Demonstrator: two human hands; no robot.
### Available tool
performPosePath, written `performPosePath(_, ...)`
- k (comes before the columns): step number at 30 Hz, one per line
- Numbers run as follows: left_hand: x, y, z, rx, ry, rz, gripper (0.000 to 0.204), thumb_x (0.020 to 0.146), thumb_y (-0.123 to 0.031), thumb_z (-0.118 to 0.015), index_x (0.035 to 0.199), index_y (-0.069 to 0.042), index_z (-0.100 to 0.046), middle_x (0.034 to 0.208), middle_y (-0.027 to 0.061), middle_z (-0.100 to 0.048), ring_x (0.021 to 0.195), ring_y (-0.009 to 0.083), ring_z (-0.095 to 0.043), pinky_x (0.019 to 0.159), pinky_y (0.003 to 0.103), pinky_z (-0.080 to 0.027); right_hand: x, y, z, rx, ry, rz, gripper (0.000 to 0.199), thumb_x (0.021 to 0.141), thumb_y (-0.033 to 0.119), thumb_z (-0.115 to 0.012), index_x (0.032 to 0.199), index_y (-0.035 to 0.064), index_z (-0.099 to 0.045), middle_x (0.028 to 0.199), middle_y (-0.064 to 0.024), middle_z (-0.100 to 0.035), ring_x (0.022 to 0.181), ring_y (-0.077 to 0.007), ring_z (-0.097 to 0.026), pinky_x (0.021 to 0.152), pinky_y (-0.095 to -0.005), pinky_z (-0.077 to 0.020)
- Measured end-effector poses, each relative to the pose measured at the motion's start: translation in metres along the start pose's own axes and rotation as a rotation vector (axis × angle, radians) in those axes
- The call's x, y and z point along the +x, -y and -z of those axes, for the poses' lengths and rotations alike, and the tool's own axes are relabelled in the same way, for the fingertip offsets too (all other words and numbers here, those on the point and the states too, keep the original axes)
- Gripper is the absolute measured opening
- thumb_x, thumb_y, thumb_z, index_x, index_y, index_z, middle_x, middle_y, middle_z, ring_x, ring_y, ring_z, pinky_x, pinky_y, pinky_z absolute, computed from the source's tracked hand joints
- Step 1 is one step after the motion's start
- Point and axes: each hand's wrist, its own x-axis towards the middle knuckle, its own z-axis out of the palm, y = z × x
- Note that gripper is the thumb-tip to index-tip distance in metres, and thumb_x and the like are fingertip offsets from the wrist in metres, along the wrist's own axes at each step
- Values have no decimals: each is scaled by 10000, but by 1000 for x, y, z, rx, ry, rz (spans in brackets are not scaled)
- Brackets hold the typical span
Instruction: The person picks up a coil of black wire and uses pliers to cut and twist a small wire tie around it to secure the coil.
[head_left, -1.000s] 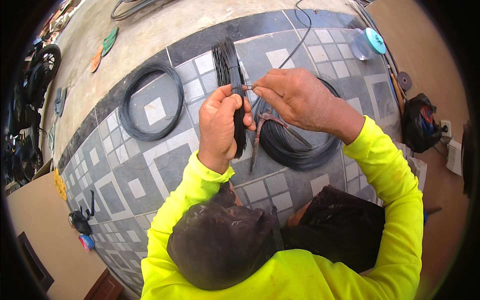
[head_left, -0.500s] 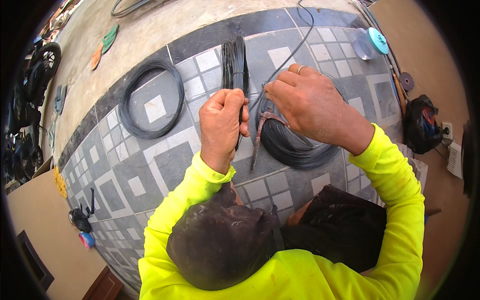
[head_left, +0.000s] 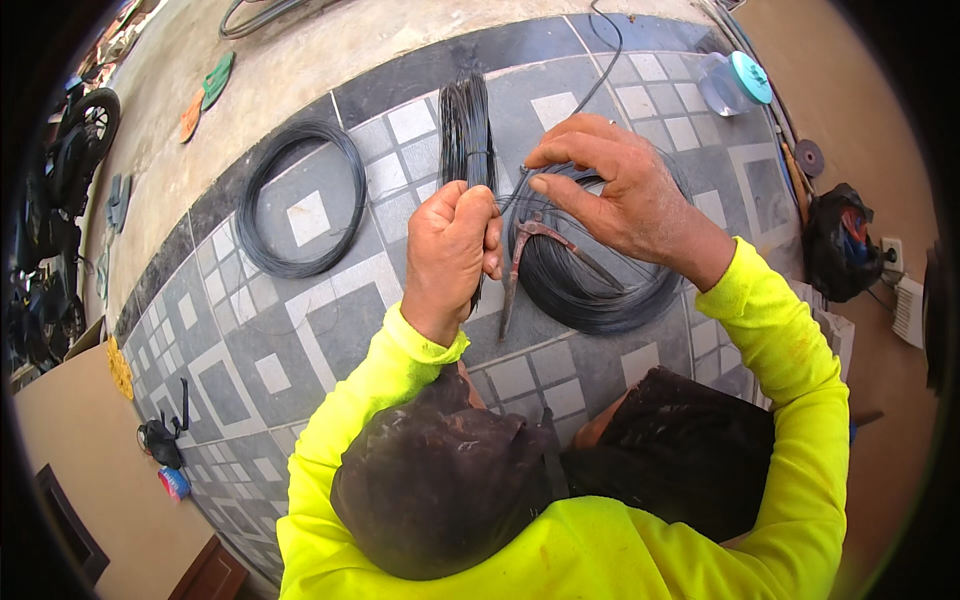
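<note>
Wire bundle (head_left: 466,125) sits in the left hand (head_left: 448,250), which is clenched around its lower part; the loose ends spread on the far side of the fist. Just right of it, the right hand (head_left: 630,190) has thumb and forefinger parted, with a thin strand (head_left: 508,200) running between the hands; whether a fingertip touches its end I cannot tell. The step in hand looks like binding the bundle with that strand. The next move would call for a pinch on the strand's end and a steady left fist as it is drawn tight. Near and below the right hand, pincers (head_left: 537,227) lie over a big coil (head_left: 590,315). Farther left, a thinner coil (head_left: 300,267) lies on the tiles (head_left: 225,390). At the far right stands a clear jar (head_left: 735,85).
</note>
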Motion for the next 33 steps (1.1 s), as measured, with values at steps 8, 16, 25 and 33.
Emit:
performPosePath(8,0,-3,-2,-37,-14,-7,191,1001,-211,-527,885,-60,-536,646,11,-502,462,83,-443,426,239,-395,-10,12,-29,369,171,-352,185,941,148,-607,999,-23,-649,740,-120,-630,682,-251,-621,648,-330,-492)
performPosePath(16,-2,-7,-5,13,-26,-3,230,979,-173,-545,772,-84,-494,597,-5,-500,427,55,-428,377,215,-345,10,31,-3,430,352,-334,206,957,170,-597,902,-28,-609,664,-70,-540,622,-124,-478,569,-319,-414)
performPosePath(25,-3,-2,1,40,24,9,219,1011,-241,-512,877,-69,-526,617,-2,-480,431,65,-407,394,215,-342,1,-13,-18,0,179,-40,209,938,175,-607,864,-19,-627,667,-117,-562,594,-184,-528,560,-321,-434)
performPosePath(33,-6,-1,6,31,53,5,233,1011,-249,-519,873,-62,-528,637,10,-503,444,65,-422,401,214,-341,16,25,-10,671,279,-417,243,956,209,-565,817,11,-591,669,17,-503,609,-87,-439,552,-279,-387)
